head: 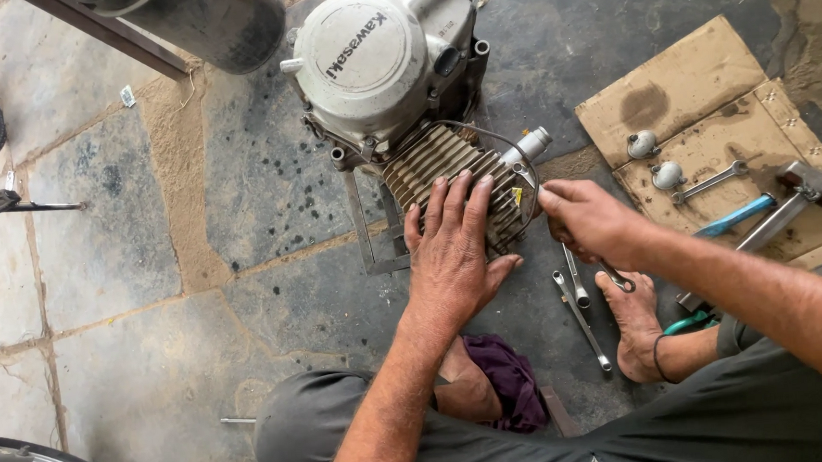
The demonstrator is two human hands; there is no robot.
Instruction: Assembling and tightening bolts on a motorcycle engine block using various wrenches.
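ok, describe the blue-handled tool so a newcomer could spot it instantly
Start at the cardboard sheet on the stone floor right of the engine. The blue-handled tool lies near its lower edge, between a bare steel wrench and a hammer. It alone has a bright blue grip.

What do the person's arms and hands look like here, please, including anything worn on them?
Both forearms are bare, with no sleeves, gloves, watch or rings showing. The left hand and right hand look smudged with dark grime. Grey trousers show below them.
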